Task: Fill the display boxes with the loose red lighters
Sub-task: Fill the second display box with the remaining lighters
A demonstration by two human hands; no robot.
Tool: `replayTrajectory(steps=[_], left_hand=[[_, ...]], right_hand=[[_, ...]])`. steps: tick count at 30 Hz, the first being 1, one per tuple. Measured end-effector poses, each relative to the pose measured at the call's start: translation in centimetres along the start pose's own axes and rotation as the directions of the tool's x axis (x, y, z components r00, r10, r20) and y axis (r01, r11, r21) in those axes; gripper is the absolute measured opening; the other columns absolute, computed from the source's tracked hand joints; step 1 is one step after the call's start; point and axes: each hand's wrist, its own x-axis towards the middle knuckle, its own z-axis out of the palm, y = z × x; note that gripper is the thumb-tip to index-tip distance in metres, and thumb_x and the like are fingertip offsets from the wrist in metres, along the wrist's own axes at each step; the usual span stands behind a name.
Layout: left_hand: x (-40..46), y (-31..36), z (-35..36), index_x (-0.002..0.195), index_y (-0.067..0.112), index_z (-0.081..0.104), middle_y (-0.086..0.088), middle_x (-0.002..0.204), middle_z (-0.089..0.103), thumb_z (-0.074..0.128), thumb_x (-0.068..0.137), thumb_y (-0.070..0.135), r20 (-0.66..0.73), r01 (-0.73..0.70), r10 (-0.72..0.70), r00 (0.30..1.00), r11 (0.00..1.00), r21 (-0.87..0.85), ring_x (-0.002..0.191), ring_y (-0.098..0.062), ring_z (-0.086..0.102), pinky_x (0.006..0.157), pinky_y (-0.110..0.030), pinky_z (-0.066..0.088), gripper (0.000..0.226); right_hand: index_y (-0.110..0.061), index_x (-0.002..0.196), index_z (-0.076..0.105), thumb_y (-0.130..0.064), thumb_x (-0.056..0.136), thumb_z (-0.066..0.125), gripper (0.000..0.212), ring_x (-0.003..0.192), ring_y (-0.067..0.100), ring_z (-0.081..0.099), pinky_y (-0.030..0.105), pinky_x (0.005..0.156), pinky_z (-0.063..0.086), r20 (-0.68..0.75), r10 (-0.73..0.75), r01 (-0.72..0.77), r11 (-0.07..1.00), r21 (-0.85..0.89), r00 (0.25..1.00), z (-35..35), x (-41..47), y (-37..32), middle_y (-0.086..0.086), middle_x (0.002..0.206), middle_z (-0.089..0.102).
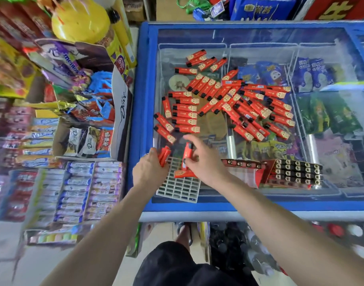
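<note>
Many loose red lighters (228, 100) lie scattered over the glass lid of a blue chest freezer (144, 120). My left hand (150, 168) grips a small bunch of red lighters (164, 155) at the lid's near left. My right hand (203, 159) pinches a single red lighter (187, 151) upright above a white grid tray (180, 186) with empty slots. Another red lighter (184, 174) lies flat on that tray. To the right stands a red display box (294, 172) filled with lighters, black tops showing, and a second red box (244, 168) beside it.
Shelves of candy and chocolate boxes (73, 141) crowd the left side, right against the freezer. Ice cream packets (313, 75) show through the glass. Bottles (259, 254) stand on the floor by my leg, under the freezer's front edge.
</note>
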Motion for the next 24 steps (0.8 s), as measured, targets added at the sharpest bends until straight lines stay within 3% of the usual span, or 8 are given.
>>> replayTrajectory(steps=[2, 4, 7, 11, 16, 19, 24], left_hand=[[0.1, 0.0, 0.1, 0.103, 0.018, 0.046, -0.001, 0.079, 0.058, 0.062, 0.093, 0.029, -0.004, 0.006, -0.006, 1.0, 1.0, 0.001, 0.073, -0.029, 0.061, 0.063, -0.036, 0.044, 0.021], [0.3, 0.0, 0.0, 0.101, 0.019, 0.047, 0.0, 0.076, 0.056, 0.062, 0.091, 0.029, 0.004, 0.022, -0.022, 1.0, 1.0, -0.007, 0.073, -0.029, 0.061, 0.064, -0.037, 0.047, 0.021], [0.6, 0.0, -0.1, 0.097, 0.017, 0.049, 0.001, 0.075, 0.056, 0.063, 0.09, 0.026, 0.032, 0.063, -0.062, 0.998, 0.997, -0.054, 0.068, -0.024, 0.058, 0.062, -0.035, 0.045, 0.018], [0.7, -0.1, 0.4, 0.089, 0.014, 0.054, -0.003, 0.08, 0.06, 0.066, 0.087, 0.027, 0.095, 0.158, -0.142, 0.985, 0.971, -0.18, 0.068, -0.02, 0.059, 0.059, -0.032, 0.046, 0.018], [0.8, -0.9, 0.8, 0.093, 0.014, 0.055, -0.005, 0.085, 0.064, 0.069, 0.086, 0.031, 0.149, 0.186, -0.152, 0.977, 0.949, -0.255, 0.076, -0.023, 0.065, 0.065, -0.036, 0.056, 0.023], [1.0, -1.0, 0.7, 0.096, 0.013, 0.057, -0.004, 0.085, 0.063, 0.071, 0.086, 0.033, 0.157, 0.184, -0.146, 0.977, 0.945, -0.269, 0.074, -0.02, 0.064, 0.066, -0.036, 0.057, 0.026], [0.9, -1.1, 0.9, 0.098, 0.014, 0.057, -0.003, 0.086, 0.063, 0.072, 0.088, 0.038, 0.162, 0.186, -0.142, 0.977, 0.936, -0.3, 0.077, -0.022, 0.066, 0.071, -0.04, 0.06, 0.03]], right_hand=[[-0.032, 0.14, 0.049, -0.013, 0.096, 0.067, 0.051, 0.044, -0.005, 0.053, 0.014, 0.045, 0.039, 0.016, -0.036, 0.037, 0.997, -0.071, 0.999, 0.3, -0.1, -0.3, -0.003, 0.081, 0.07], [-0.025, 0.138, 0.05, -0.017, 0.095, 0.069, 0.048, 0.052, -0.004, 0.058, 0.014, 0.049, 0.044, 0.003, -0.048, 0.048, 0.987, -0.154, 0.999, 0.6, -0.3, -0.5, -0.005, 0.081, 0.07], [-0.017, 0.122, 0.049, -0.018, 0.093, 0.071, 0.037, 0.061, 0.009, 0.065, 0.028, 0.055, 0.056, -0.057, -0.053, 0.04, 0.974, -0.221, 0.997, 1.1, -0.3, -0.4, -0.003, 0.076, 0.066], [-0.016, 0.101, 0.045, -0.02, 0.094, 0.071, 0.027, 0.057, 0.016, 0.062, 0.039, 0.054, 0.056, -0.132, -0.093, 0.05, 0.955, -0.294, 0.987, 2.1, -0.1, -0.1, 0.0, 0.07, 0.064], [-0.017, 0.095, 0.049, -0.024, 0.093, 0.072, 0.024, 0.058, 0.009, 0.063, 0.029, 0.052, 0.052, -0.199, -0.012, -0.02, 0.988, -0.156, 0.98, 2.7, 0.1, 0.0, -0.004, 0.068, 0.065], [-0.019, 0.098, 0.052, -0.021, 0.093, 0.072, 0.021, 0.058, 0.0, 0.062, 0.019, 0.054, 0.047, -0.154, 0.027, -0.035, 0.998, -0.048, 0.988, 2.6, 0.1, 0.1, -0.007, 0.073, 0.07], [-0.018, 0.107, 0.056, -0.014, 0.096, 0.067, 0.016, 0.057, -0.008, 0.06, 0.01, 0.057, 0.044, -0.098, -0.054, 0.051, 0.998, -0.035, 0.994, 2.6, -0.1, 0.1, -0.006, 0.09, 0.076]])
